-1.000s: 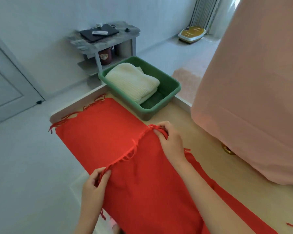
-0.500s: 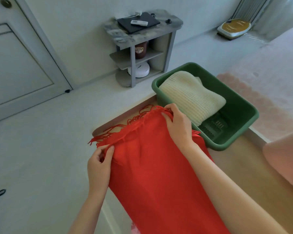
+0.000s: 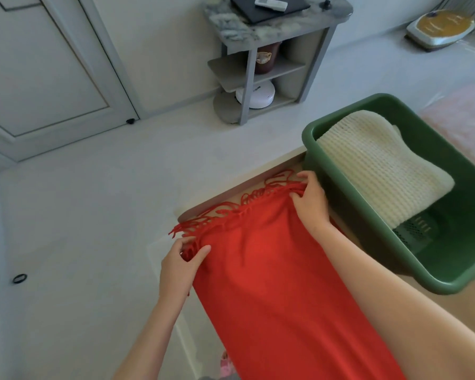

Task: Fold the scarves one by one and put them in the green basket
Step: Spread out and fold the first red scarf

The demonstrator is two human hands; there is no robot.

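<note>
1. Left arm: the forearm enters from the lower edge of the view and rises along the left side of the red scarf [image 3: 272, 292]. The left hand [image 3: 180, 266] is bent inward at the wrist. Its thumb and fingers pinch the left corner of the scarf's fringed end.

2. Right arm: the forearm enters from the lower right and lies diagonally over the right edge of the scarf. The right hand [image 3: 310, 200] is palm down, with the fingers curled onto the right corner of the same fringed end, gathering the cloth there.

3. Red scarf: it lies lengthwise on the wooden table [image 3: 466, 314], running from the near edge of the view to the table's far edge. The fringe [image 3: 231, 212] spreads between the two hands along that far edge. Whether one layer or two is held cannot be told.

4. Green basket [image 3: 447, 287]: it stands on the table to the right of the scarf. The right hand is just beside its near left wall. A cream knitted scarf [image 3: 379, 165] lies folded inside, toward the far end.

5. Background: a grey side table [image 3: 283, 31] stands against the wall beyond the table, carrying a dark flat device [image 3: 269, 12] and a white remote [image 3: 270, 3]. A panelled door [image 3: 39, 64] is at far left.
</note>
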